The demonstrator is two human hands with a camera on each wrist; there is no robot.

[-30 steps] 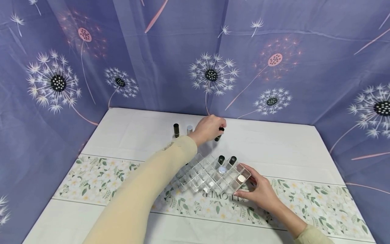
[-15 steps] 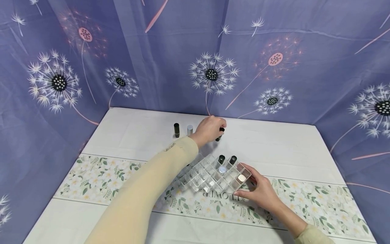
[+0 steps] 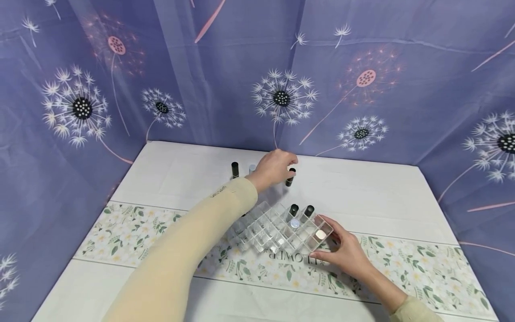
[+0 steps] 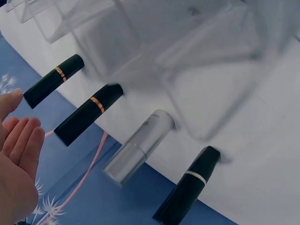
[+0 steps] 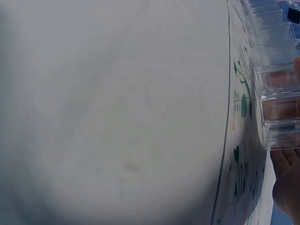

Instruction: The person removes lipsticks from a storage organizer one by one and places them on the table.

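Note:
My left hand (image 3: 273,169) is over the back of the table, fingers and thumb parted beside a black lipstick (image 3: 290,179) that stands upright. In the left wrist view this gold-banded lipstick (image 4: 54,80) is just in front of the fingertips. Another black, gold-banded lipstick (image 4: 89,114), a silver lipstick (image 4: 139,149) and a black one with a pale band (image 4: 188,187) stand in the same row. At the front, my right hand (image 3: 348,252) holds the right end of a clear lipstick organizer (image 3: 273,235) between thumb and fingers. Its fingers (image 5: 287,164) partly show in the right wrist view.
Lipsticks with black caps (image 3: 309,211), a silver-topped one (image 3: 295,223) and a pale-topped one (image 3: 320,235) stand in the organizer's right-hand compartments. My left sleeve (image 3: 193,246) covers part of the table and the organizer's left side. A purple curtain (image 3: 225,89) borders the table.
My left thumb and fingers have parted from the black lipstick, which stays standing. The right hand and organizer have not visibly moved on the table.

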